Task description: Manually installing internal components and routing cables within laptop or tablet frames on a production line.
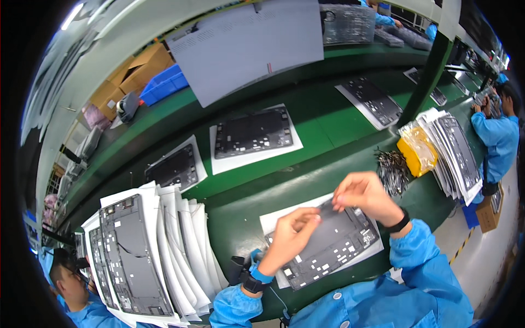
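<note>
A flat black device panel (pixel 331 241) with small white and silver parts lies on a white sheet (pixel 268 223) on the bench in front of me. Over its far edge my left hand (pixel 295 232) and my right hand (pixel 365 197) come close together, both with fingers pinched. A thin dark strip (pixel 327 208) spans the gap between the fingertips; its exact kind is too small to make out. My left wrist wears a blue band (pixel 261 273) with a cord. To the right of my right hand lies a heap of thin dark strips (pixel 391 170).
Stacked panels with white sheets (pixel 178 251) stand at left, another stack (pixel 456 150) at right beside a yellow bag (pixel 416 150). Panels on sheets (pixel 254 133) line the green belt (pixel 317 123) beyond. A green post (pixel 429 82) rises at right. People work at both sides.
</note>
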A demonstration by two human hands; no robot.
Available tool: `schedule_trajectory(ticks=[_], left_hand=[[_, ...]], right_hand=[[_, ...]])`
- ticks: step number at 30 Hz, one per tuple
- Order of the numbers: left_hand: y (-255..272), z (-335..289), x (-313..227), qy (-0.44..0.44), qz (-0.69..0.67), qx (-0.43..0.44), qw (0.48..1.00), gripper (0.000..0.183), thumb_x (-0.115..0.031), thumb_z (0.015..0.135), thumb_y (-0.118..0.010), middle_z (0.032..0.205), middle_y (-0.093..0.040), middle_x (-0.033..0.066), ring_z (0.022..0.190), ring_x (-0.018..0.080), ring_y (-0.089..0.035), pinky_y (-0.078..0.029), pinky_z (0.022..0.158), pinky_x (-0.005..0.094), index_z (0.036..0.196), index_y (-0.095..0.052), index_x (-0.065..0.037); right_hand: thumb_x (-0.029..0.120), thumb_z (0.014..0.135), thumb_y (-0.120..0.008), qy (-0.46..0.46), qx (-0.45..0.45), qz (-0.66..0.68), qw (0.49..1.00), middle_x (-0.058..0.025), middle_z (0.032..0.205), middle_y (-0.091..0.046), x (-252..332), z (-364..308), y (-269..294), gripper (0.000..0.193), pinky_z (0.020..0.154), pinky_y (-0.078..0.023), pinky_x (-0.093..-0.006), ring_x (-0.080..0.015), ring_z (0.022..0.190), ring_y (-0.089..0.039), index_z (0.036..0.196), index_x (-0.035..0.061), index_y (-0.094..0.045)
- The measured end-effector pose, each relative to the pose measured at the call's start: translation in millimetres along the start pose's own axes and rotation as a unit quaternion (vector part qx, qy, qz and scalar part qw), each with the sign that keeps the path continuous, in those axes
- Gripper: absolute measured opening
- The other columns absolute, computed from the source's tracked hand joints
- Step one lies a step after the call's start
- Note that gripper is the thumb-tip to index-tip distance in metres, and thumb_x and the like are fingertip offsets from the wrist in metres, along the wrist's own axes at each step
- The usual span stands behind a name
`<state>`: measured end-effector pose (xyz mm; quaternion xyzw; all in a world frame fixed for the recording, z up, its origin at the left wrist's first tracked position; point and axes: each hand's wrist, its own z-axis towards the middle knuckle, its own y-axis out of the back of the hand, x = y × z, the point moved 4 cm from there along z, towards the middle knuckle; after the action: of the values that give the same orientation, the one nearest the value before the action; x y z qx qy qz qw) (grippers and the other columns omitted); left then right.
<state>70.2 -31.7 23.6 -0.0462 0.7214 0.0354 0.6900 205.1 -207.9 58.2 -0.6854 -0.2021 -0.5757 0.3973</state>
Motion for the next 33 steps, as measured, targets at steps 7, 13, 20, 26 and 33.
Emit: schedule_trajectory(ticks=[7, 13, 20, 26, 33], left_hand=[[20, 4, 19, 0.086, -0.169, -0.023, 0.982, 0.023, -0.013, 0.107, -0.067, 0.099, -0.076, 0.0134, 0.087, 0.0165, -0.072, -0.062, 0.075, 0.0304, 0.116, -0.073, 0.008], [29, 8, 21, 0.066, -0.15, -0.019, 0.986, 0.019, -0.009, 0.106, -0.067, 0.093, -0.075, 0.0131, 0.081, 0.0154, -0.071, -0.06, 0.072, 0.0282, 0.108, -0.074, 0.009], [21, 5, 15, 0.041, -0.044, -0.004, 0.998, 0.018, -0.009, 0.106, -0.066, 0.086, -0.075, 0.0055, 0.077, 0.0105, -0.069, -0.055, 0.069, 0.0239, 0.105, -0.075, 0.006], [16, 2, 6, -0.098, 0.147, -0.031, 0.984, 0.015, -0.009, 0.1, -0.074, 0.081, -0.073, 0.0099, 0.068, 0.0127, -0.067, -0.052, 0.063, 0.0269, 0.099, -0.077, 0.005], [22, 3, 4, -0.097, 0.187, -0.027, 0.977, 0.013, -0.008, 0.094, -0.077, 0.078, -0.071, 0.0124, 0.059, 0.0155, -0.06, -0.047, 0.057, 0.0318, 0.097, -0.077, 0.004]], right_hand=[[-0.012, 0.087, -0.08, 0.075, 0.095, -0.109, 0.987, -0.0127, 0.104, -0.076, -33, 5, -28, 0.012, 0.092, -0.063, -0.0308, -0.0196, 0.099, -0.074, 0.097, -0.0043, -0.08], [-0.012, 0.082, -0.075, 0.151, 0.166, -0.193, 0.955, -0.014, 0.106, -0.076, -33, 4, -35, 0.015, 0.082, -0.06, -0.0288, -0.019, 0.093, -0.075, 0.094, -0.0054, -0.079], [-0.005, 0.089, -0.075, 0.134, 0.04, -0.232, 0.963, -0.0102, 0.094, -0.074, -28, 4, -27, 0.017, 0.072, -0.059, -0.0247, -0.0133, 0.08, -0.073, 0.106, -0.0046, -0.078], [-0.003, 0.086, -0.078, 0.155, 0.034, -0.274, 0.948, -0.0073, 0.084, -0.073, -38, 6, -30, 0.013, 0.062, -0.054, -0.0255, -0.011, 0.071, -0.068, 0.099, -0.0019, -0.08], [-0.002, 0.086, -0.078, 0.184, 0.064, -0.332, 0.923, -0.0081, 0.081, -0.071, -41, 9, -33, 0.01, 0.058, -0.051, -0.0286, -0.0143, 0.064, -0.066, 0.096, -0.0019, -0.078]])
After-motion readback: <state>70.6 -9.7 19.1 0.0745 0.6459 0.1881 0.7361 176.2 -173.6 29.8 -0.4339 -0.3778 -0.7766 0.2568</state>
